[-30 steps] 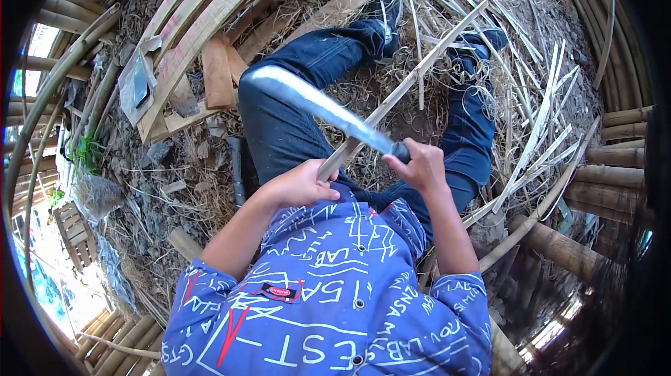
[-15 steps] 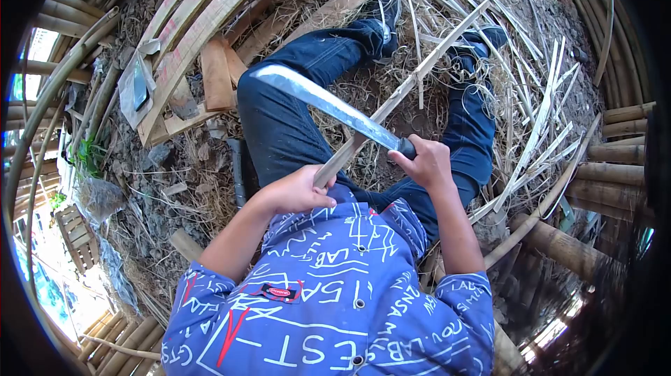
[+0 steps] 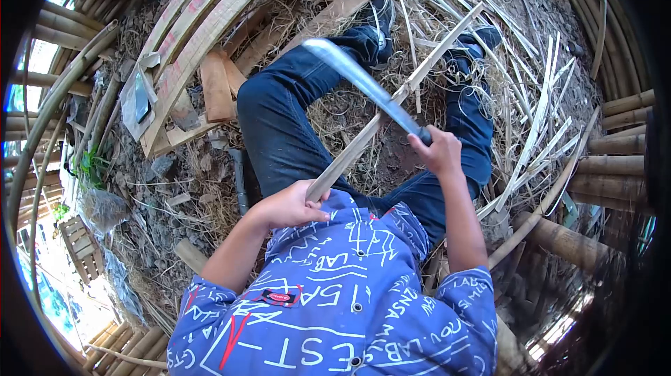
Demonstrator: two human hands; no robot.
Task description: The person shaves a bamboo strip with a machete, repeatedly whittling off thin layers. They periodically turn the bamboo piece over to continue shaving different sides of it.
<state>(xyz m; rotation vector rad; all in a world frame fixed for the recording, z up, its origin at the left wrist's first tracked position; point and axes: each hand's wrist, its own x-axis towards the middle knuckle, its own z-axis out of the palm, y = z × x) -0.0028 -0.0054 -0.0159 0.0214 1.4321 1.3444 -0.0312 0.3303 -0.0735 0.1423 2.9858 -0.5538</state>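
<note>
As left hand [image 3: 290,205] grips, wooden strip [image 3: 346,158] extends forward

Bright daylight reaches me, blown out through the gaps at left; my blade [image 3: 367,86] glints, and the 1 fisheye view curves toward black edges.

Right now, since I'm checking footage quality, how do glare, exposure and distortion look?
Head view: the blade shines whitish near its tip; pale planks look bowed, probably by the wide lens; corners are black. Also head view: lower-left background is washed out; lower-right, the thick pole meets dark shadow.
</note>
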